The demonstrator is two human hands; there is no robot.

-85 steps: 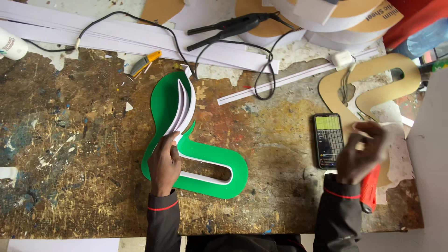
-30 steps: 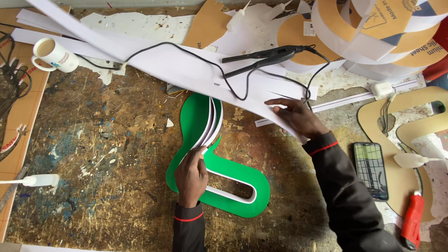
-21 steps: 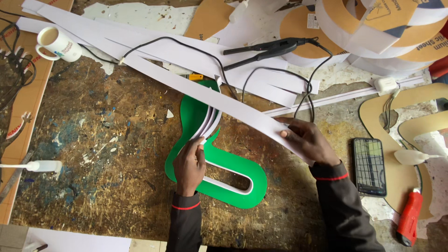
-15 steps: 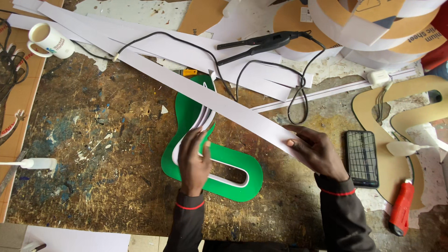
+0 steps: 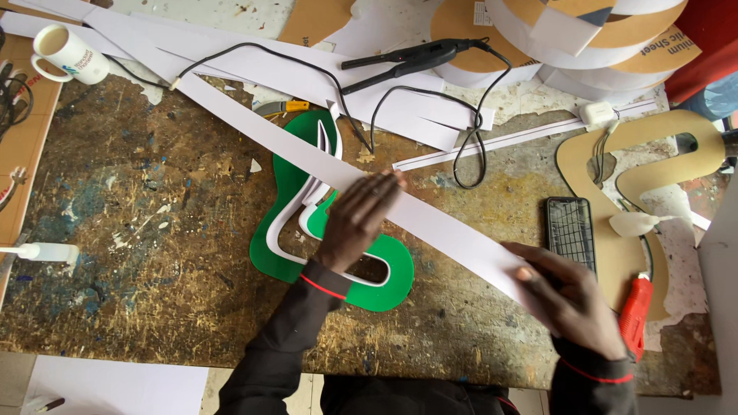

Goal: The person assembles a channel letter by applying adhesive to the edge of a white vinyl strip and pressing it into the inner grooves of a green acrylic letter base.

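My right hand is nearest to me, at the near right of the surface, its fingers closed over the near end of a long white strip. That strip runs diagonally from there up to the far left. My left hand lies flat and open on the middle of the strip, fingers spread and pressing down, gripping nothing.

Under the left hand sits a green curved letter shape, lying flat with a white band standing along its outline; the long strip crosses over its upper part.

Just right of my right hand lies a red glue gun, and beyond it a black phone, face up beside a tan cut-out board.

At the left edge, a small white tube lies on the surface.

Farther off, a black cable loops across more white strips and leads to a black hot-air tool. A small yellow knife lies just beyond the green shape. In the far left corner stands a white mug, and in the far right are rolls of white sheet on brown cores.
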